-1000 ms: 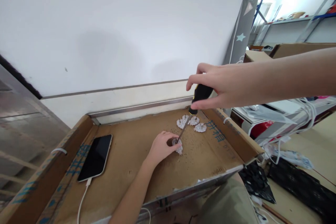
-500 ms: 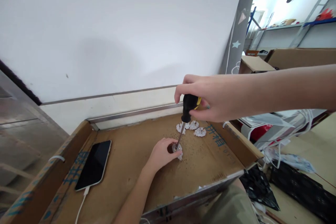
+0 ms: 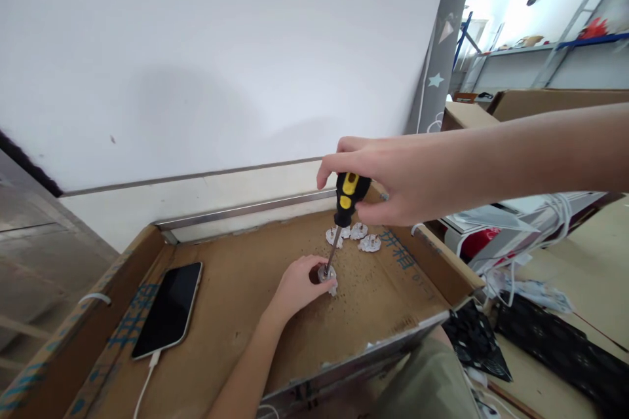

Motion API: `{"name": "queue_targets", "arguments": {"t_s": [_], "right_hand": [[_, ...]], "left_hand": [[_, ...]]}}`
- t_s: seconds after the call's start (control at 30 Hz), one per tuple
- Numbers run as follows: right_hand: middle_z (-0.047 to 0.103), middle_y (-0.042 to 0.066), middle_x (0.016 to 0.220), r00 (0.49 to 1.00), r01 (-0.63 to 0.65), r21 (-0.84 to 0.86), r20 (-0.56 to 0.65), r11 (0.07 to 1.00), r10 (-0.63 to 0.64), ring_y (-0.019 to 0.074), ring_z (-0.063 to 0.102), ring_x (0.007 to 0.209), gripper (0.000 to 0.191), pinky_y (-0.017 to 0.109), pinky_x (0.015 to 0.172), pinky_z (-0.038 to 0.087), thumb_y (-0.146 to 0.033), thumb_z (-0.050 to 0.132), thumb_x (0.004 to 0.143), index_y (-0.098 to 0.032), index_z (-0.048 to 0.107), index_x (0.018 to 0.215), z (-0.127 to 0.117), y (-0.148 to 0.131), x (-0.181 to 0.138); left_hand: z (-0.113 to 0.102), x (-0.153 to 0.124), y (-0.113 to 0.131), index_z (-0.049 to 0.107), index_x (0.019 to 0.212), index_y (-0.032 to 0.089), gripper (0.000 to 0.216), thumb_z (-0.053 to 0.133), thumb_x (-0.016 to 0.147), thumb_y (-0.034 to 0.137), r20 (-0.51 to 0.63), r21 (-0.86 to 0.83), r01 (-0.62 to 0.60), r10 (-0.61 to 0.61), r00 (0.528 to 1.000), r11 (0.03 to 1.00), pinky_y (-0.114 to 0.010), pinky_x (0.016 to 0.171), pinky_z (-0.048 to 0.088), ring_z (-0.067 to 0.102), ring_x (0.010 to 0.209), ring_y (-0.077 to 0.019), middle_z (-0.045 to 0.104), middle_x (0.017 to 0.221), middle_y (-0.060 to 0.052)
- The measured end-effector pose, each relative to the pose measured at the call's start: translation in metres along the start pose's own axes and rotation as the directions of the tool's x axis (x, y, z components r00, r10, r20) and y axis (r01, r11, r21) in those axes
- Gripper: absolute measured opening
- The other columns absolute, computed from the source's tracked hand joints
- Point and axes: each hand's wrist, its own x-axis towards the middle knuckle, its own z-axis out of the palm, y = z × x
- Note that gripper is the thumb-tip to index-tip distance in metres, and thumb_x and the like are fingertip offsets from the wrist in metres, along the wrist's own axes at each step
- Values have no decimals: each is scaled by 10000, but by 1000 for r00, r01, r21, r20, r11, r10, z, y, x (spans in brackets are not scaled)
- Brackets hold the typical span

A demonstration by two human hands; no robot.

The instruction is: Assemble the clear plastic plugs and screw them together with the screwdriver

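My right hand is closed around the black and yellow handle of a screwdriver. Its metal shaft slants down, the tip meeting a small clear plastic piece on the cardboard. Thumb and fingers of my left hand pinch that piece from its left side and hold it against the surface. Beyond it lie several similar clear pieces with upright metal pins, such as this clear pinned piece. Small dark specks are scattered around the held piece.
A phone with a white cable lies on the left of the cardboard tray. The tray has raised cardboard sides. A white board stands behind it. Black plastic bags lie on the floor at right.
The screwdriver handle has turned in my right hand, so its yellow parts now face me. The whole view has shifted slightly; my left hand keeps its hold on the piece.
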Motion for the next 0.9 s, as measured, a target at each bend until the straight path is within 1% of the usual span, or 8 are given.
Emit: {"name": "queue_targets", "arguments": {"t_s": [0.1,0.2,0.33,0.43,0.57,0.67,0.8,0.9], "right_hand": [[537,-7,1006,997,67,-121,38,990,-63,39,395,542,313,217,517,265,-284,514,764,-327,547,1072,-1,2,-3],[496,-21,1125,993,109,-143,-27,984,-114,22,369,535,366,223,526,274,-182,503,734,-338,557,1060,3,6,-6],[473,-19,1159,995,73,22,-68,997,-71,18,369,513,298,225,518,308,-317,496,796,-344,536,1090,7,5,-4],[432,-24,1217,1000,-3,152,5,988,2,3,362,500,341,214,522,337,-199,452,793,-336,530,1095,5,1,-1],[451,-3,1188,1000,0,108,-1,994,0,14,398,539,282,210,550,341,-218,457,812,-288,550,1068,3,-3,0],[441,-11,1198,1000,-1,145,-4,989,1,-8,364,493,384,194,507,328,-133,487,754,-302,526,1096,3,-4,-2],[468,-12,1136,1000,3,106,-1,994,-3,10,407,521,311,207,525,335,-278,522,778,-304,524,1087,2,-3,-2],[472,-12,1130,999,3,99,34,995,-6,10,415,518,334,208,516,327,-258,484,795,-319,501,1123,0,-2,-1]], "left_hand": [[0,0,0,638,1009,257,310,668,725,380,-4,-9,-6,6,1000,1000,-315,798,465,595,863,-196,661,940,-4],[0,1,0,634,1018,255,325,671,718,374,-2,-5,2,-2,1000,1000,-322,803,468,596,869,-203,661,949,-12],[0,0,1,634,1019,249,333,672,713,374,-2,-1,7,-7,1000,1000,-322,803,473,600,886,-212,662,958,-18],[0,0,2,641,1002,252,318,674,710,374,-3,9,-3,3,1000,1000,-310,779,476,603,876,-210,663,944,-15],[-1,0,2,642,1000,256,314,679,709,366,-7,9,-10,10,1000,1000,-300,769,473,602,874,-206,662,947,-13],[-1,0,2,639,1000,251,317,675,712,376,-3,10,-5,5,1000,1000,-302,772,469,599,862,-202,659,940,-14],[-1,0,3,636,1001,250,312,667,720,383,7,10,-2,2,1000,1000,-297,762,465,596,845,-194,655,927,-7],[-1,0,4,636,1003,251,307,660,725,381,9,17,-7,7,1000,1000,-297,751,462,593,832,-195,655,909,-9]]}}
